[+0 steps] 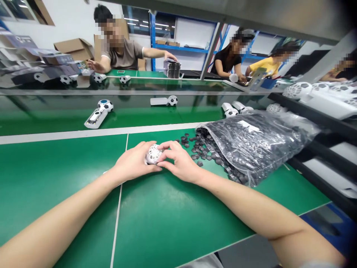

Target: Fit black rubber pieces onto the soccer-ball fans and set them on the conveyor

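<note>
A white soccer-ball-shaped shell (153, 154) with an openwork pattern of holes sits between my two hands over the green work surface. Wrapped around its left side, my left hand (136, 160) is closed on it. My right hand (178, 160) meets the shell's right side with thumb and fingers pinched together. Whatever small thing may be between those fingertips is hidden. Just right of my right hand lie loose black pentagon pieces (205, 150), spilling from the mouth of a clear plastic bag (259, 139).
Beyond a pale rail, a shiny green conveyor belt (131, 115) carries white devices with soccer-ball heads (172, 100). A black rack (312, 108) at right holds more white shells (298, 90). Several co-workers sit across; one person's hand (170, 56) rests on a stack of boxes (172, 69).
</note>
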The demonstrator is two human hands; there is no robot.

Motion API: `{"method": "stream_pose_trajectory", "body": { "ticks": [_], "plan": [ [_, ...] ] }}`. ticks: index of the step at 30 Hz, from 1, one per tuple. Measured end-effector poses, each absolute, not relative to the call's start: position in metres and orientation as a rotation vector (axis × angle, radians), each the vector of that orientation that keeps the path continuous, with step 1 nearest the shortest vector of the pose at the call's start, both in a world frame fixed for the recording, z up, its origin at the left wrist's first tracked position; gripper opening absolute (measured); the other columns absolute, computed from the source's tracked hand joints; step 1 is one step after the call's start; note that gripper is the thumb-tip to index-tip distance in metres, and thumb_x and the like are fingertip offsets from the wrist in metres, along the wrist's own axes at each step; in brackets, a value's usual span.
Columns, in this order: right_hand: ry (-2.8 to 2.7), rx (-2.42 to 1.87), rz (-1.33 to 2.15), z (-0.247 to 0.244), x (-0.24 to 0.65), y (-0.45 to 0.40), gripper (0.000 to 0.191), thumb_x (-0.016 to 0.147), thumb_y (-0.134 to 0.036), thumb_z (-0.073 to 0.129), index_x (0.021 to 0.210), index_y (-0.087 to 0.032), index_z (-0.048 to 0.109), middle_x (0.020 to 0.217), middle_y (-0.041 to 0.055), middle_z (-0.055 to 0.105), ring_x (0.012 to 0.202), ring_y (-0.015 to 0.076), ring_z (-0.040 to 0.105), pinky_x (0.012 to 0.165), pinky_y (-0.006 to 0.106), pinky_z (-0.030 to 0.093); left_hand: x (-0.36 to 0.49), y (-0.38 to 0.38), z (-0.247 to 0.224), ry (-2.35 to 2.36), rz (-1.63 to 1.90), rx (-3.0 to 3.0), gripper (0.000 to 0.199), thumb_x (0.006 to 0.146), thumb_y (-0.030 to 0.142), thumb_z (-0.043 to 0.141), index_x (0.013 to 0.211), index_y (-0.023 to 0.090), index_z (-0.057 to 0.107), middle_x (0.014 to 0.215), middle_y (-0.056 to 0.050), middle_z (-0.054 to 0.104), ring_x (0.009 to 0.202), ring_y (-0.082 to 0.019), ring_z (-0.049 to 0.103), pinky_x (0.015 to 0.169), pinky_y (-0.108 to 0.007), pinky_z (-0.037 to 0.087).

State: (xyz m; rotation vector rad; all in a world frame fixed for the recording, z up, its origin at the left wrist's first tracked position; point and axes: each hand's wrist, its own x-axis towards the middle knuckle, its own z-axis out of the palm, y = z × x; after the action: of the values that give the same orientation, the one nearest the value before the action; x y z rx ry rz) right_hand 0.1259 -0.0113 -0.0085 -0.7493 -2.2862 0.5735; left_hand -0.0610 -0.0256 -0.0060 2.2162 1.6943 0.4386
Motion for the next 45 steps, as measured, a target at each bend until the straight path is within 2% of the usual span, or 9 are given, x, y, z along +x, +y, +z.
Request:
{"method": "stream_pose_trajectory", "body": {
  "ticks": [6,12,16,20,24,29,35,41,45],
  "plan": [
    [-2.168,-0.800,0.702,-0.017,0.121,-0.010,0.009,0.073,-0.018,0.065,0.075,-0.019,0.056,0.111,0.0052,0.051,0.108,0.0203,0.046,0.094,0.040,0.038,-0.059,-0.026,-0.005,1.629,0.502,2.222,0.068,0.062,0.058,0.062,0.121,0.029,0.046,0.115,-0.004,0.055,0.101,-0.027,0.055,0.081,-0.036,0.044],
    [-2.017,-0.912,1.006,-0.025,0.120,-0.008,0.044,0.071,-0.024,0.065,0.110,-0.020,0.044,0.117,0.0086,0.052,0.110,0.0210,0.049,0.080,0.034,0.047,-0.059,-0.026,-0.003,1.658,0.512,2.222,0.060,0.063,0.051,0.064,0.116,0.027,0.050,0.111,-0.003,0.057,0.096,-0.025,0.056,0.078,-0.033,0.045],
    [-2.000,-0.912,0.963,-0.031,0.119,-0.006,0.051,0.072,-0.026,0.065,0.116,-0.020,0.040,0.120,0.0089,0.052,0.113,0.0224,0.048,0.080,0.033,0.046,-0.057,-0.025,-0.001,1.684,0.504,2.209,0.058,0.063,0.051,0.064,0.114,0.027,0.052,0.110,-0.003,0.059,0.097,-0.026,0.056,0.079,-0.034,0.044],
    [-2.003,-0.928,0.935,-0.027,0.129,0.010,0.030,0.078,-0.029,0.060,0.104,-0.018,0.052,0.106,0.0056,0.059,0.097,0.0161,0.056,0.081,0.030,0.046,-0.058,-0.024,-0.002,1.688,0.453,2.177,0.066,0.060,0.051,0.065,0.120,0.028,0.047,0.118,-0.003,0.056,0.103,-0.028,0.054,0.082,-0.035,0.043],
    [-2.130,-1.150,0.550,-0.020,0.151,0.029,0.011,0.080,-0.026,0.058,0.080,-0.016,0.063,0.083,0.0036,0.061,0.074,0.0127,0.056,0.074,0.028,0.045,-0.065,-0.021,-0.003,1.697,0.313,2.257,0.065,0.061,0.037,0.065,0.122,0.026,0.042,0.116,-0.003,0.056,0.098,-0.027,0.054,0.081,-0.036,0.042],
    [-2.517,-1.173,0.252,-0.019,0.157,0.029,0.013,0.080,-0.024,0.061,0.088,-0.017,0.067,0.087,0.0057,0.063,0.090,0.0181,0.056,0.083,0.030,0.041,-0.070,-0.021,0.002,1.586,0.288,2.490,0.059,0.071,0.018,0.049,0.128,0.028,0.040,0.103,-0.006,0.053,0.097,-0.026,0.048,0.082,-0.037,0.039],
    [-2.728,-1.261,-0.024,-0.021,0.150,0.021,0.019,0.086,-0.014,0.047,0.094,-0.014,0.064,0.088,0.0106,0.063,0.088,0.0219,0.057,0.074,0.031,0.043,-0.065,-0.025,0.002,1.624,0.248,2.562,0.061,0.072,0.006,0.039,0.130,0.025,0.040,0.094,-0.006,0.055,0.092,-0.024,0.048,0.079,-0.038,0.038],
    [-2.321,-1.153,0.498,-0.016,0.156,0.020,0.009,0.083,-0.014,0.053,0.088,-0.015,0.061,0.085,0.0034,0.066,0.077,0.0137,0.059,0.071,0.025,0.045,-0.067,-0.023,-0.003,1.539,0.317,2.594,0.064,0.070,0.004,0.037,0.131,0.022,0.037,0.109,-0.007,0.057,0.105,-0.023,0.046,0.094,-0.042,0.030],
    [-2.234,-0.886,0.706,-0.003,0.151,0.005,0.005,0.081,-0.015,0.057,0.079,-0.017,0.061,0.080,-0.0003,0.064,0.075,0.0111,0.057,0.071,0.024,0.045,-0.068,-0.022,-0.002,1.473,0.322,2.518,0.067,0.070,0.026,0.056,0.133,0.021,0.035,0.119,-0.009,0.052,0.111,-0.028,0.043,0.098,-0.046,0.027]
  ]
}}
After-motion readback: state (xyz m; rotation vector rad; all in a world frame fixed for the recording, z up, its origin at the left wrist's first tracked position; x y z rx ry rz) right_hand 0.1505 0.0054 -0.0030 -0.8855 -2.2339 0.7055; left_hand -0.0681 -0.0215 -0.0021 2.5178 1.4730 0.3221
